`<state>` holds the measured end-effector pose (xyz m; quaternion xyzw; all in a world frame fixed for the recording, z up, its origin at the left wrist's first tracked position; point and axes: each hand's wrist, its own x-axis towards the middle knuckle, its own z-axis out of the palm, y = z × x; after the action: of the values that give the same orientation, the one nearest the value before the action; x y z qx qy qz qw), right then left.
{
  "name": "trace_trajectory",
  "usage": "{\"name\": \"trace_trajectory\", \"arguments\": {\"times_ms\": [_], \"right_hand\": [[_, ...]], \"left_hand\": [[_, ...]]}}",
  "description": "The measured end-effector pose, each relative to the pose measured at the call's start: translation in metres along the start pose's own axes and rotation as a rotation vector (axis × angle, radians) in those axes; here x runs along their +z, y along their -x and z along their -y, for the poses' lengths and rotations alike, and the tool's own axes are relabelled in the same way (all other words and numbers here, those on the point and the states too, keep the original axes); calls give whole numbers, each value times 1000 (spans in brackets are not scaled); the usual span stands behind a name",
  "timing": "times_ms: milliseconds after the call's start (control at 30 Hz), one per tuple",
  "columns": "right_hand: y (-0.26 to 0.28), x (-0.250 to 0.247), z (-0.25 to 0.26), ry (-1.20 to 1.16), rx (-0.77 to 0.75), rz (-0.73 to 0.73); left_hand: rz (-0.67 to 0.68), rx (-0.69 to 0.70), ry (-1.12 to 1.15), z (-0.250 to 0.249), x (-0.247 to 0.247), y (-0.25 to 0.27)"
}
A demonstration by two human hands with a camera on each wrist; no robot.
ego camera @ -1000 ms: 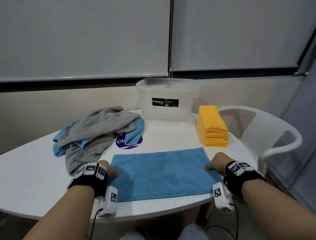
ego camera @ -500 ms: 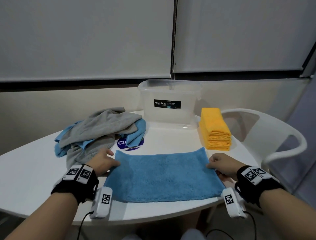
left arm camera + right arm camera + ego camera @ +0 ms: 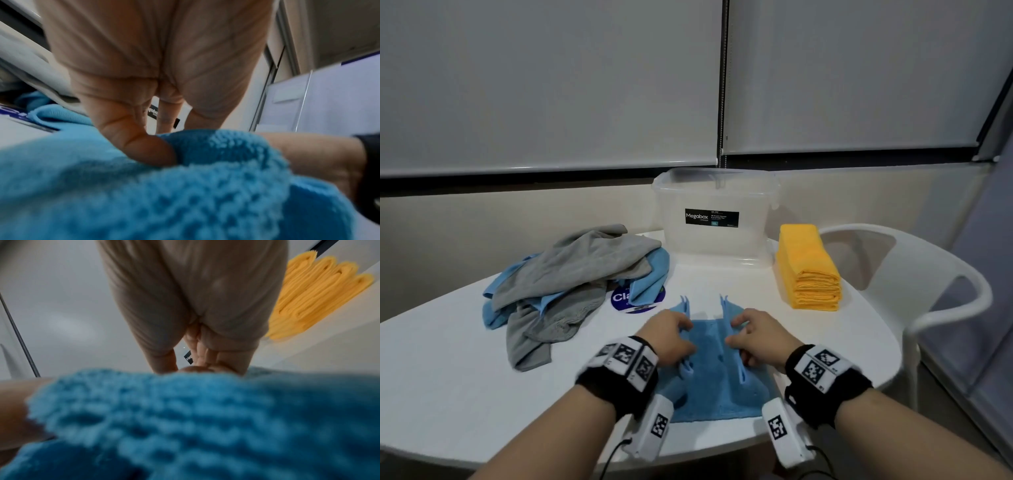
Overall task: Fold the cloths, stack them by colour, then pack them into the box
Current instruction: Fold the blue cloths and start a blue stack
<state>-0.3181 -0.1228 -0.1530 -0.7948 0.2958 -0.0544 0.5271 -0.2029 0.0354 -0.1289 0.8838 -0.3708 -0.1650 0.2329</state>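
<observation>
A blue cloth [image 3: 709, 346] lies on the white table [image 3: 448, 377] in front of me, with both short ends lifted and brought close together over its middle. My left hand [image 3: 671, 334] pinches the left end and my right hand [image 3: 751, 334] pinches the right end. In the left wrist view the thumb [image 3: 144, 146] presses into the blue cloth [image 3: 144, 194]. In the right wrist view the blue cloth [image 3: 185, 418] fills the lower half below my curled fingers [image 3: 205, 360]. A clear plastic box [image 3: 715, 219] stands open at the back. Folded yellow cloths [image 3: 808, 267] sit stacked to its right.
A loose heap of grey and blue cloths [image 3: 571, 274] lies at the left, partly over a round blue sticker [image 3: 633, 301]. A white plastic chair [image 3: 914, 284] stands beyond the table's right edge. Window blinds hang behind the table.
Both hands have lifted the ends of the flat blue cloth and moved inward, so the two ends now nearly meet over its middle.
</observation>
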Motion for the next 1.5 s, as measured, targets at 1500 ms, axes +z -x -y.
{"name": "trace_trajectory", "arguments": {"times_ms": [1500], "right_hand": [[9, 14, 12, 528, -37, 219]], "left_hand": [[230, 149, -342, -18, 44, 20]]}}
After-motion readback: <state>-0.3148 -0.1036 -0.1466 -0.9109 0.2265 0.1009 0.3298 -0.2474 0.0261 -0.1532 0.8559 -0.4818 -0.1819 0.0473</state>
